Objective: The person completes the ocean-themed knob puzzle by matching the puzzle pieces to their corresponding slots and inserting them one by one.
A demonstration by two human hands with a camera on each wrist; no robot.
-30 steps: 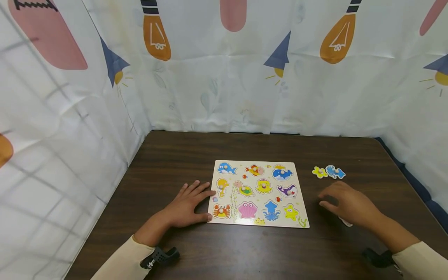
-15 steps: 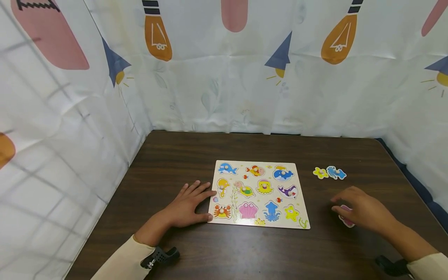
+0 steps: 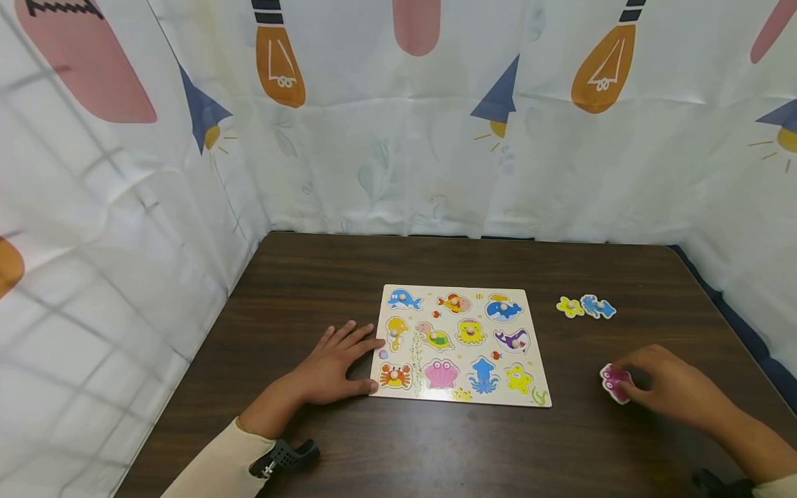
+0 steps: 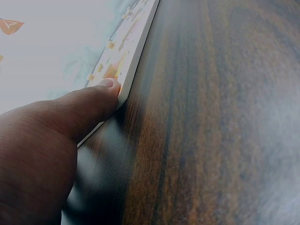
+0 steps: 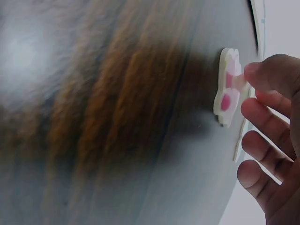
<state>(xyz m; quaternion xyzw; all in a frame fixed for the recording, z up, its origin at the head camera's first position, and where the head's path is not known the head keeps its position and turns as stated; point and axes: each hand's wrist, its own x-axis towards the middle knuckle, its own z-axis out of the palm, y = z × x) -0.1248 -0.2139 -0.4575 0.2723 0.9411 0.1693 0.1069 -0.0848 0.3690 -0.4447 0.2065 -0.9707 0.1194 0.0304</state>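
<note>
A wooden peg puzzle board point(image 3: 461, 356) with sea-animal pictures lies on the dark table. At its left edge my left hand point(image 3: 333, 366) rests with fingers spread, and the thumb point(image 4: 101, 96) touches the board's near corner. Right of the board, my right hand point(image 3: 679, 387) pinches a pink puzzle piece point(image 3: 613, 384) by its small knob. The right wrist view shows this pink piece point(image 5: 227, 89) edge-on, with the thumb point(image 5: 274, 75) at the knob and the other fingers behind. The board's pink, blue squid and yellow star spots point(image 3: 518, 378) show no knobs.
A yellow star piece point(image 3: 569, 307) and a blue squid piece point(image 3: 598, 306) lie side by side toward the table's back right. The wood-grain table point(image 3: 473, 449) backs onto a patterned white curtain point(image 3: 386, 159), which also hangs at both sides.
My right hand has moved right and toward me, onto the pink piece, which was mostly hidden under it before, and now pinches its knob. The left hand and board have not moved.
</note>
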